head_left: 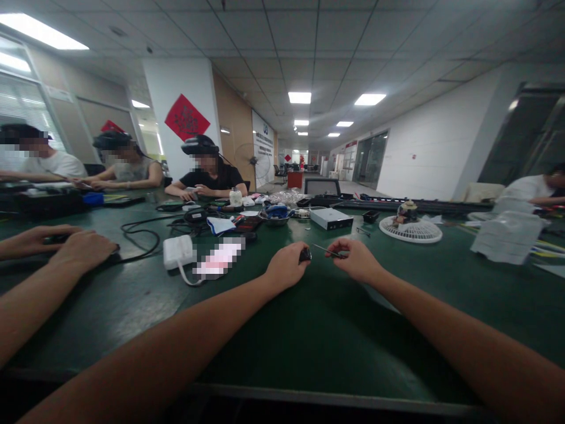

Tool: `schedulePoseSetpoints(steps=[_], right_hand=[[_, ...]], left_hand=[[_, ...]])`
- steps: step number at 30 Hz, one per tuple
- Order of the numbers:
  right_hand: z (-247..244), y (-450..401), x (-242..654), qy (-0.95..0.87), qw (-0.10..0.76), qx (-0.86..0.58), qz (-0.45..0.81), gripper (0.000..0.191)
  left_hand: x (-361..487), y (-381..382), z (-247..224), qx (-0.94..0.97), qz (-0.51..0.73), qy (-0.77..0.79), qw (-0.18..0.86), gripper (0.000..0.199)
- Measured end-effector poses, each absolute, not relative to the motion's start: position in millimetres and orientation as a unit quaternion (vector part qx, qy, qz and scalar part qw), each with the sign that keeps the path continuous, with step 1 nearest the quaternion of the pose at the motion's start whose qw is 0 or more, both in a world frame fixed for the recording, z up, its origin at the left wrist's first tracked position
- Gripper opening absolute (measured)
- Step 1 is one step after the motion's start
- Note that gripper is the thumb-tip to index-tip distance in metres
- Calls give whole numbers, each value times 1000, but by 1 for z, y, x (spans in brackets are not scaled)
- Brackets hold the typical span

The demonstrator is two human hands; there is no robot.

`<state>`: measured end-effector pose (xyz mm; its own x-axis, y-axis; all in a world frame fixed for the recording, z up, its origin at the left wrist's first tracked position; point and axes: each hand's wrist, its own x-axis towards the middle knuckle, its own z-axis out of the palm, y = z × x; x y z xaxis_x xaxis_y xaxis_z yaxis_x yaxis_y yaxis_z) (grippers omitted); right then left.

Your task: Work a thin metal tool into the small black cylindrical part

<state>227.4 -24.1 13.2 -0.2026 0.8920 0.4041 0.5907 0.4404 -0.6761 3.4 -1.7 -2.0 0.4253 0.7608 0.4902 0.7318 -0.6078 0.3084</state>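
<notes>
Green counter (309, 347) ends at a near edge (309, 393). Well back from it, the left hand (286, 266) pinches a small black object (305, 254), and the right hand (355, 260) pinches a thin metal screwdriver (327, 251) just beside it. Farther off, a metal bowl (273, 221) holds something blue (275, 211).

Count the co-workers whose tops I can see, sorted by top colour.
White: 2 (far-left person, right-edge person)
Grey: 1 (person in grey)
Black: 1 (person in black)
Total: 4
Not counted: near-left arms, top out of view.
</notes>
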Motion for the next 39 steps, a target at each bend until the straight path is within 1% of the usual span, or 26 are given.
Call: schedulePoseSetpoints(steps=[4,12,15,18,22,27,33,36,39], right_hand=[[12,-22,225,-731,417,-473,261,33],[5,-18,227,-756,387,-442,288,30],[4,-17,226,-759,386,-432,297,28],[5,-19,225,-757,393,-432,292,27],[9,-22,224,-749,415,-447,259,25],[16,-25,224,-716,422,-501,242,31],[14,-24,226,-756,398,-474,215,22],[12,-24,225,-761,399,-463,217,23],[11,-26,224,-747,406,-466,245,26]], left_hand=[[5,-4,-1,851,294,435,28,28],[5,-7,2,870,275,408,30,27],[5,-9,3,885,260,384,39,32],[5,-11,5,904,243,351,37,35],[6,-14,8,906,232,354,24,36],[7,-15,10,906,229,354,25,36],[7,-14,9,906,241,347,32,34],[7,-14,9,906,249,341,40,36],[8,-15,9,907,253,335,36,39]])
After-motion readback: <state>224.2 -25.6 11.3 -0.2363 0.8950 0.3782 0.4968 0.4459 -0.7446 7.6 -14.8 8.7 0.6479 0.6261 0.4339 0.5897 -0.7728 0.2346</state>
